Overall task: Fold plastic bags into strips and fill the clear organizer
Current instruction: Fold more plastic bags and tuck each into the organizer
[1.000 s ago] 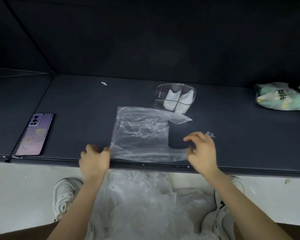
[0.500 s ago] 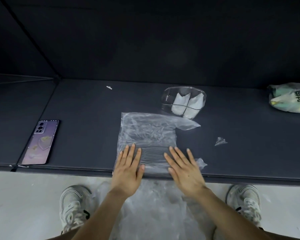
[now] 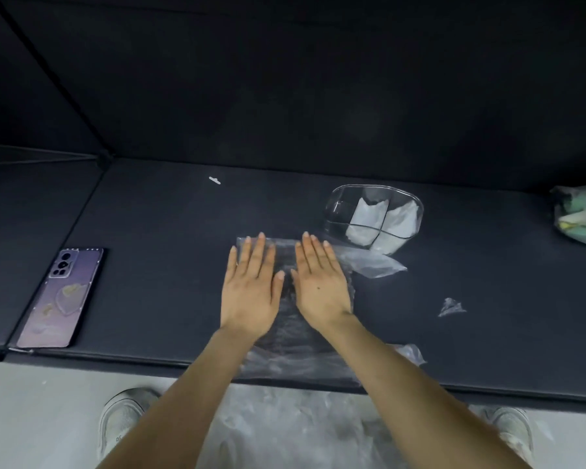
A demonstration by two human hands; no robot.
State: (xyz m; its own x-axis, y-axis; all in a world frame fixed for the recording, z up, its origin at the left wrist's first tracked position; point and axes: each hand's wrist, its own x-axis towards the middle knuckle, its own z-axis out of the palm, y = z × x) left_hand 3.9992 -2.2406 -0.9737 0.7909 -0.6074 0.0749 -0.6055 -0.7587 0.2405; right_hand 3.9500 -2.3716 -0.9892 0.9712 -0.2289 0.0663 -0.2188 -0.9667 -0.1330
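Presses the left hand (image 3: 251, 289) and the right hand (image 3: 322, 286) palm-down, side by side, on a crinkled transparent plastic bag (image 3: 295, 353) spread over the dark matte worktop (image 3: 166, 265). Fingers of both straight and close together, pointing away from the body, thumbs nearly meeting; nothing gripped, only flat pressure. Covers the far half of the plastic bag with the palms, fingertips reaching its far edge. Near edge of the plastic bag along the front lip of the worktop. One clear handle (image 3: 372, 265) fanning out to the right from under the right hand; a second crumpled bit beside the right forearm.

Just beyond the right fingertips, a clear rounded plastic organizer (image 3: 335, 211) with a cross-shaped divider, standing on the worktop close against the handle; touching or not, hard to tell. Inside, white folded strips (image 3: 366, 214) upright in the right-hand compartments.

At the left, near the front lip, a purple phone (image 3: 60, 299) lying camera side up. Farther back, a tiny white fleck (image 3: 214, 180). Right of the plastic bag and well apart, a small clear crumpled scrap (image 3: 451, 307). At the far right edge, a crumpled green-and-white bag (image 3: 579, 218), partly cut off.

Below the worktop, pale floor (image 3: 31, 401), with a heap (image 3: 285, 431) of clear bags between two white sneakers (image 3: 121, 421).
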